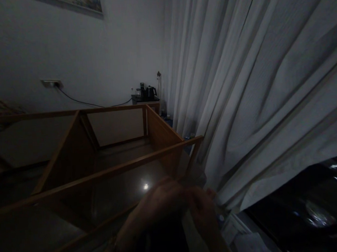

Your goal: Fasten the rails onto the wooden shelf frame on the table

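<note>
My left hand (164,196) reaches in from the bottom, over the near right part of a wooden frame (125,166). Close beside it on the right is my right hand (200,205), seemingly bent at the fingers. The two hands nearly meet or touch; which of these I cannot tell. Both are dark and smeared by motion, so their fingers and anything between them cannot be made out. The brown frame has long rails, upright-looking divider panels (70,158) and open bays, with a bright reflection on the surface inside.
A long pale curtain (225,80) hangs on the right. Beyond the frame, a small cabinet (147,101) bears a black kettle (151,92). A cable runs from a wall socket (51,83). Papers (252,244) lie at lower right, beside a dark glossy surface (310,208).
</note>
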Demonstrator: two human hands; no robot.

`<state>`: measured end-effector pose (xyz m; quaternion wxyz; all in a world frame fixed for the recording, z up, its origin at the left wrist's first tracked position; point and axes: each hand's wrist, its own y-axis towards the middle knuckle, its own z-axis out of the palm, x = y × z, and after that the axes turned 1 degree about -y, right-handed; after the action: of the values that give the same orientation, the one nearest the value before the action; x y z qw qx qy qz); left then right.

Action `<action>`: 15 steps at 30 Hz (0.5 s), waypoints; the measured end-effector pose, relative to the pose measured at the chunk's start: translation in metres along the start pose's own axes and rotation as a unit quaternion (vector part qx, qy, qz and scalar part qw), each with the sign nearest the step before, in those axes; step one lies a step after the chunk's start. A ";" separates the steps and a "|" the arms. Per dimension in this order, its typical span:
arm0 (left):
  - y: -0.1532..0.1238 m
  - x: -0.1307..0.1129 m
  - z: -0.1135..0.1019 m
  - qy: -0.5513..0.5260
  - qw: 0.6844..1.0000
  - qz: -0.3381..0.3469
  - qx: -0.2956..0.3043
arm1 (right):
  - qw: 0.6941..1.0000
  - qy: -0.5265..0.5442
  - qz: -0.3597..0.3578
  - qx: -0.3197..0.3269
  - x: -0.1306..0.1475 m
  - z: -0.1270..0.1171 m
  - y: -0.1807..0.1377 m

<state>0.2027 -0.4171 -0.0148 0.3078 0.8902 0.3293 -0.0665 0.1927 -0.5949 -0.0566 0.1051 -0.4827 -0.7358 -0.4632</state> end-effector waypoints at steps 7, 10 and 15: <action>0.004 -0.003 -0.018 -0.034 0.997 -0.016 0.074 | 0.997 0.060 0.037 0.034 0.000 -0.009 0.009; 0.007 0.001 -0.017 -0.039 0.999 -0.010 0.032 | 0.998 0.049 0.030 0.004 0.001 -0.008 0.013; 0.013 0.021 -0.003 -0.025 0.999 0.019 -0.031 | 0.996 0.041 0.002 -0.084 -0.002 0.000 0.021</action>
<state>0.2265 -0.4113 -0.0123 0.3443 0.8844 0.3066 -0.0732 0.2108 -0.5939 -0.0449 0.0950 -0.4718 -0.6882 -0.5429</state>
